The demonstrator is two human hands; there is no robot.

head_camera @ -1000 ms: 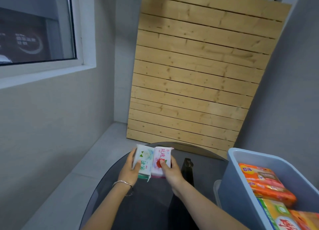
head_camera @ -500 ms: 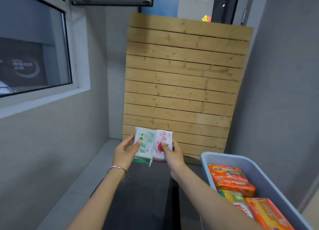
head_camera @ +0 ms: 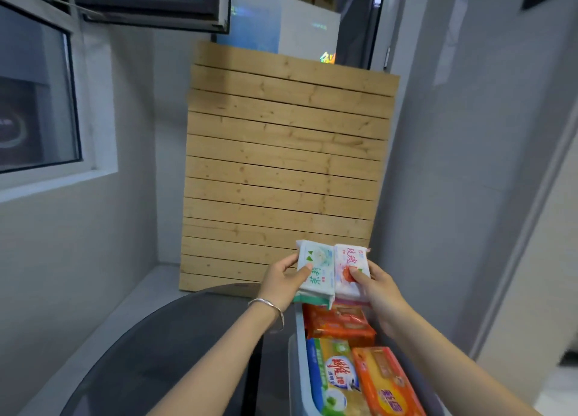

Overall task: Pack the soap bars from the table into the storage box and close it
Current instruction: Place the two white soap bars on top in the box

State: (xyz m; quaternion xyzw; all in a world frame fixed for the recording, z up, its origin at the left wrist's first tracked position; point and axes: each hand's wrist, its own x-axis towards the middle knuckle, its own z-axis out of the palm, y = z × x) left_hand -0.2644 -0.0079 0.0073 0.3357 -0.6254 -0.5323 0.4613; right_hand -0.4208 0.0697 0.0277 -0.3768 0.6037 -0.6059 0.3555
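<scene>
Two wrapped soap packs are held side by side in the air over the far end of the grey storage box [head_camera: 296,365]. My left hand [head_camera: 283,282] grips the white-and-green soap pack [head_camera: 316,267]. My right hand [head_camera: 377,286] grips the white-and-pink soap pack [head_camera: 348,261]. More packs seem stacked beneath each one. Inside the box lie an orange soap pack [head_camera: 339,323], a green-yellow one [head_camera: 333,375] and another orange one [head_camera: 386,384]. No lid is in view.
The box stands at the right side of a dark round glass table [head_camera: 175,350]. A slatted wooden panel [head_camera: 281,172] leans against the far wall. Grey walls close in on both sides, with a window [head_camera: 34,103] on the left.
Both hands have carried the two soap packs from above the table's middle to the right, over the box. The camera has tilted upward and turned right.
</scene>
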